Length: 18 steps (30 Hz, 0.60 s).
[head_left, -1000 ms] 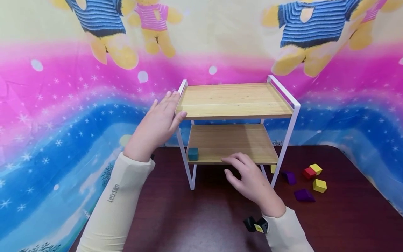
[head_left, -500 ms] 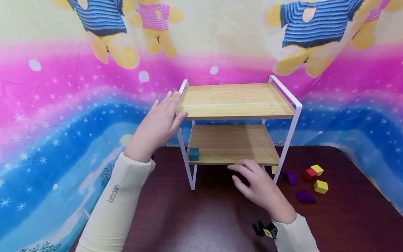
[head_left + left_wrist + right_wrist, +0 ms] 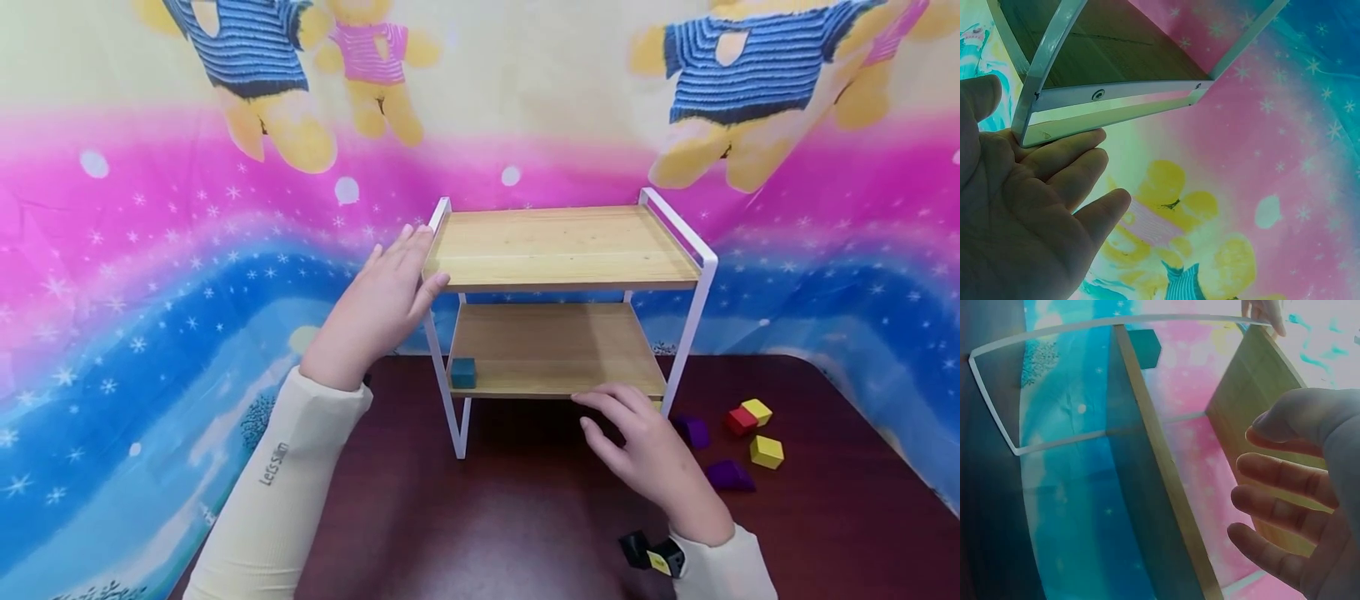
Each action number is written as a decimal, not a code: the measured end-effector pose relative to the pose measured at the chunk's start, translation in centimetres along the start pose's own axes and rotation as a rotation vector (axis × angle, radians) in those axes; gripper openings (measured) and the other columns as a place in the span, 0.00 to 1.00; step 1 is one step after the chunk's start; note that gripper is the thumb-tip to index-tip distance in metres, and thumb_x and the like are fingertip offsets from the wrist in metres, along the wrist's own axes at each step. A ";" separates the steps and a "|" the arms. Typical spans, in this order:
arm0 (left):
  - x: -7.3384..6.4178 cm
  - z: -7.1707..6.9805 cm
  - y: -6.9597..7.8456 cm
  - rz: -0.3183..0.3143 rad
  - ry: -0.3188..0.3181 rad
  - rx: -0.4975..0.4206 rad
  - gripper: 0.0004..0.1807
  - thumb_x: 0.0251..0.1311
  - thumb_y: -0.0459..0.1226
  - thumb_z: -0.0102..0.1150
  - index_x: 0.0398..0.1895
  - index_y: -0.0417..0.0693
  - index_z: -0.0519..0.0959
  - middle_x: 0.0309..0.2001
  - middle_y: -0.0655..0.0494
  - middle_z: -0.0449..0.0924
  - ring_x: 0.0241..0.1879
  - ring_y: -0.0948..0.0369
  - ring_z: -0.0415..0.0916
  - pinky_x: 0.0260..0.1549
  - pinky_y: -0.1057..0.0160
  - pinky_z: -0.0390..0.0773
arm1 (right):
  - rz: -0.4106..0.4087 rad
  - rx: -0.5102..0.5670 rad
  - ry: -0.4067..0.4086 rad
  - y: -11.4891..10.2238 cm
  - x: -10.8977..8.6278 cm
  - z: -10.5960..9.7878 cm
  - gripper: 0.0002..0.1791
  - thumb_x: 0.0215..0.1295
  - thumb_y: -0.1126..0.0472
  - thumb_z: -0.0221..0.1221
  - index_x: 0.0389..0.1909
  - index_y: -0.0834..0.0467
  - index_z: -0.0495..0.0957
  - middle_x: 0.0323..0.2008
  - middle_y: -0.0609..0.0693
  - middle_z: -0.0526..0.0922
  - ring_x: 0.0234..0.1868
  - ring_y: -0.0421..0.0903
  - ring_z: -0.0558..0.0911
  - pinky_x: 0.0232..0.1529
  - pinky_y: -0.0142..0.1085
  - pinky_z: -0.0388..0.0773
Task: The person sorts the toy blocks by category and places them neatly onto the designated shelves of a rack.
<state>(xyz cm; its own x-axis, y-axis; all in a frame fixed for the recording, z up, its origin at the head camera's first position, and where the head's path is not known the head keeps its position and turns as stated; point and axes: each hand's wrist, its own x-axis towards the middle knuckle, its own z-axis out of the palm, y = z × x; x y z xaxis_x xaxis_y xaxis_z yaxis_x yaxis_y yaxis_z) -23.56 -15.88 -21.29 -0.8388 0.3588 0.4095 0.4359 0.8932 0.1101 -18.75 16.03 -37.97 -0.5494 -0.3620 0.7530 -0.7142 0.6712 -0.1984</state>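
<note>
A two-tier wooden shelf (image 3: 562, 246) with white metal side frames stands on the dark table. My left hand (image 3: 378, 304) rests with straight fingers against its upper left side; the left wrist view shows the fingers (image 3: 1066, 153) touching the white frame (image 3: 1054, 44). On the left end of the lower board (image 3: 555, 342) sits a teal cube (image 3: 463, 372), also visible in the right wrist view as a teal block (image 3: 1145, 349). My right hand (image 3: 652, 454) hovers in front of the lower board's right part, its fingers loosely bent and holding nothing.
Right of the shelf lie a red block (image 3: 741, 421), yellow blocks (image 3: 767, 452) and purple blocks (image 3: 730, 476) on the table (image 3: 510, 533). Behind everything hangs a colourful cloth (image 3: 187, 208) with printed bears. A black strap device (image 3: 652, 554) is on the right wrist.
My right hand has drawn to the right and slightly down, away from the middle of the lower board. The left hand stays at the shelf's side, and the teal cube has not moved.
</note>
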 end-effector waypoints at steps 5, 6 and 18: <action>0.1 0.0 0.0 -0.004 0.000 0.003 0.41 0.76 0.54 0.47 0.82 0.46 0.47 0.81 0.48 0.48 0.80 0.53 0.40 0.77 0.45 0.42 | 0.031 -0.017 0.033 0.6 0.0 -1.2 0.22 0.52 0.69 0.73 0.50 0.57 0.85 0.45 0.51 0.84 0.45 0.47 0.81 0.55 0.15 0.68; 0.1 0.0 0.0 -0.005 -0.002 0.003 0.41 0.76 0.54 0.47 0.82 0.46 0.47 0.81 0.48 0.48 0.80 0.53 0.40 0.77 0.45 0.42 | 0.041 -0.019 0.042 0.6 0.0 -1.5 0.22 0.53 0.69 0.72 0.50 0.58 0.85 0.45 0.52 0.84 0.45 0.48 0.81 0.56 0.15 0.67; 0.2 0.2 0.0 -0.011 -0.019 0.003 0.41 0.76 0.54 0.46 0.82 0.46 0.47 0.81 0.48 0.48 0.81 0.53 0.39 0.77 0.46 0.42 | 0.129 -0.031 0.168 1.8 -0.7 -4.3 0.24 0.51 0.74 0.69 0.52 0.61 0.84 0.46 0.57 0.84 0.45 0.49 0.79 0.52 0.12 0.64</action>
<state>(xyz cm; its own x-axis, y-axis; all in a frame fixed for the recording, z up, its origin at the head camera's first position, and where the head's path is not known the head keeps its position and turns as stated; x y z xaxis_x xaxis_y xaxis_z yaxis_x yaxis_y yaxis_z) -23.77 -15.76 -21.40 -0.8495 0.3542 0.3910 0.4256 0.8980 0.1114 -17.81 20.22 -36.16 -0.5538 -0.1608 0.8170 -0.6272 0.7259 -0.2823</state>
